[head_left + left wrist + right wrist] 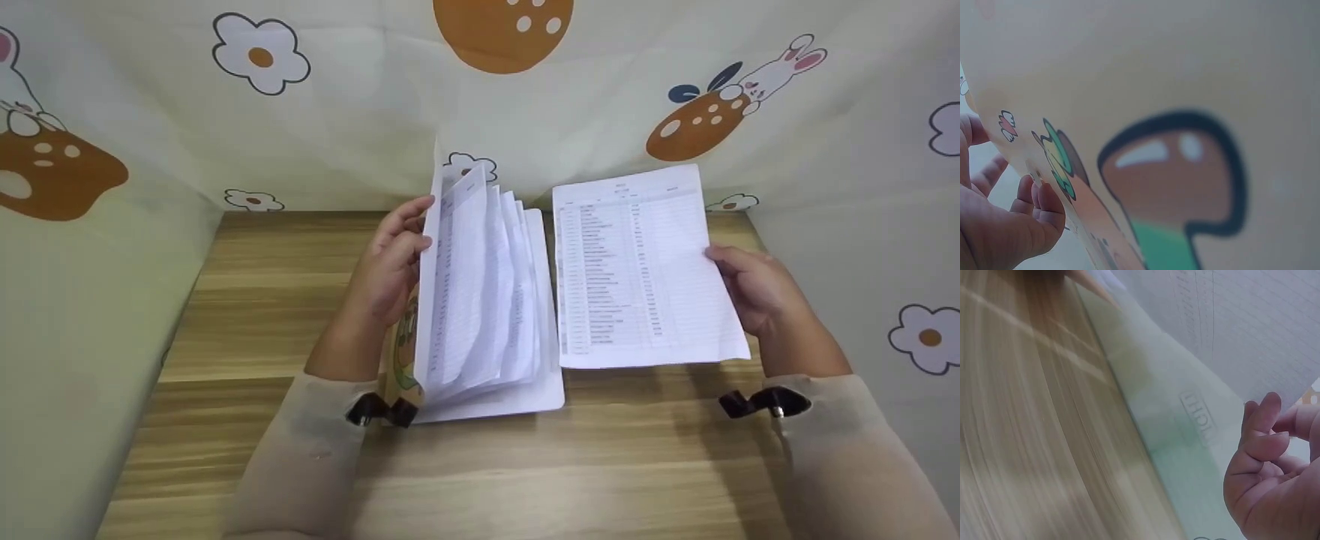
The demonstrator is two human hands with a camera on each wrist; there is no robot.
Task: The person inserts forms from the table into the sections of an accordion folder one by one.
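A file folder with a cartoon-printed beige cover [1145, 84] stands partly open at the middle of the table, several printed sheets [480, 300] fanned inside it. My left hand [394, 262] grips the raised cover's outer edge; in the left wrist view, that left hand [1010, 208] has fingers and thumb at the edge. To the right of the folder, my right hand [754, 285] pinches the right edge of a loose printed sheet [637, 270] covered with a table of small text. The right wrist view shows the right hand [1275, 472] at the paper's edge [1241, 343].
A wooden table [585, 465] lies under everything. Cream cloth [360, 97] with rabbits, flowers and carrots hangs behind and at both sides, close to the table's edges. Both wrists carry black camera mounts [765, 403].
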